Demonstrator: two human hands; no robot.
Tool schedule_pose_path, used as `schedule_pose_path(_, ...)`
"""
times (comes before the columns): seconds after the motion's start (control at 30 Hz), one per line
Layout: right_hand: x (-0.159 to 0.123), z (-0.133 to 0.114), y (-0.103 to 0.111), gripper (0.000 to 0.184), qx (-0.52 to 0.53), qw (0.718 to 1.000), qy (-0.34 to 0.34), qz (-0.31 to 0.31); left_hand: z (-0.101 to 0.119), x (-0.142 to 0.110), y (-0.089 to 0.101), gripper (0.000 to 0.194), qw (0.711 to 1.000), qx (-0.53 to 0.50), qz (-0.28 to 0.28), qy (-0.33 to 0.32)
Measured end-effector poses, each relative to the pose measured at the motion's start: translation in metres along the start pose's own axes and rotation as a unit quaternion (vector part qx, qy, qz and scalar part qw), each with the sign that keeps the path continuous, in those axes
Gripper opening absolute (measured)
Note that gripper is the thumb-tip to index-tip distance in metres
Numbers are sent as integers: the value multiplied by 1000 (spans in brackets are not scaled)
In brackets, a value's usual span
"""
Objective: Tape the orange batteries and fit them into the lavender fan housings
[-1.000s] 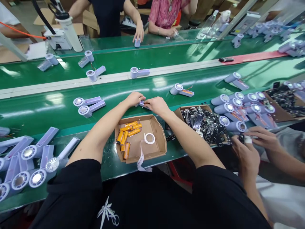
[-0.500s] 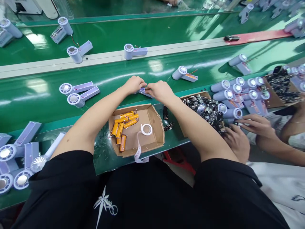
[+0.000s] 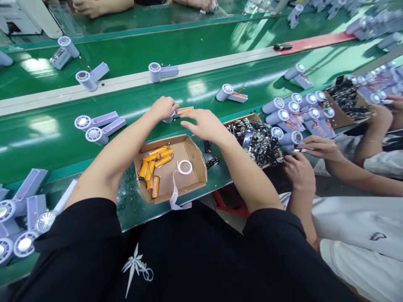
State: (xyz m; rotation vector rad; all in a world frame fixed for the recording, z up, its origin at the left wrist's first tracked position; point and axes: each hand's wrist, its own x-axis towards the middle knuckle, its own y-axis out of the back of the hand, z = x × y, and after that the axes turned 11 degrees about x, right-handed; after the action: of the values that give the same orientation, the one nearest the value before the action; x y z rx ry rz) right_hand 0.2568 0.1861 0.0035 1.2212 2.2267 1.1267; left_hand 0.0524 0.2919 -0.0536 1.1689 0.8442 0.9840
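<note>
On the green belt, my left hand (image 3: 164, 108) is closed on the round head of a lavender handheld fan housing (image 3: 169, 119), mostly hidden under the fingers. An orange battery (image 3: 185, 110) shows in the housing's open handle. My right hand (image 3: 203, 123) is beside that handle, thumb and fingers apart, holding nothing. Just below both hands is a shallow cardboard tray (image 3: 198, 174). Several orange wired batteries (image 3: 150, 170) lie at its left side. A roll of white tape (image 3: 184, 167) is on the right, its loose end hanging over the front edge.
Several lavender fan housings (image 3: 96, 135) are on the belt and piled at lower left (image 3: 25, 243) and right (image 3: 294, 107). A box of black circuit boards (image 3: 252, 140) stands right of the tray. A co-worker's hands (image 3: 299, 170) work beside it; other people's hands appear across the belt.
My right fingers have come off the housing and spread apart, and the orange battery in its handle is now visible. My left hand stays on it. The camera view has tilted down and shifted.
</note>
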Motion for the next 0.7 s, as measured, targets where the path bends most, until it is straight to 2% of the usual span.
schedule_pose_path(0.07,-47,-18,1,30,115,993,41,6,5,-33,11,37,998,8,42,-41)
schedule_pose_path(0.13,-94,-28,-5,25,219,973,74,-21,17,-78,19,40,986,19,79,-146)
schedule_pose_path(0.17,-114,-30,-9,22,256,963,78,-22,25,-102,21,35,973,27,62,-220)
schedule_pose_path(0.23,-144,-29,-16,19,297,953,60,16,43,-145,21,31,935,54,-14,-351)
schedule_pose_path(0.3,-158,-27,-22,20,307,949,33,60,62,-173,15,28,902,93,-69,-417)
schedule_pose_path(0.37,-163,-27,-26,24,309,948,18,77,78,-187,7,27,894,130,-82,-420)
schedule_pose_path(0.47,-165,-30,-32,29,315,945,15,90,95,-190,-4,28,913,166,-67,-367)
schedule_pose_path(0.6,-173,-30,-44,29,327,938,17,114,103,-192,-10,24,932,184,-46,-308)
schedule_pose_path(0.7,-179,-25,-52,27,327,936,0,133,105,-194,-10,21,933,173,-80,-304)
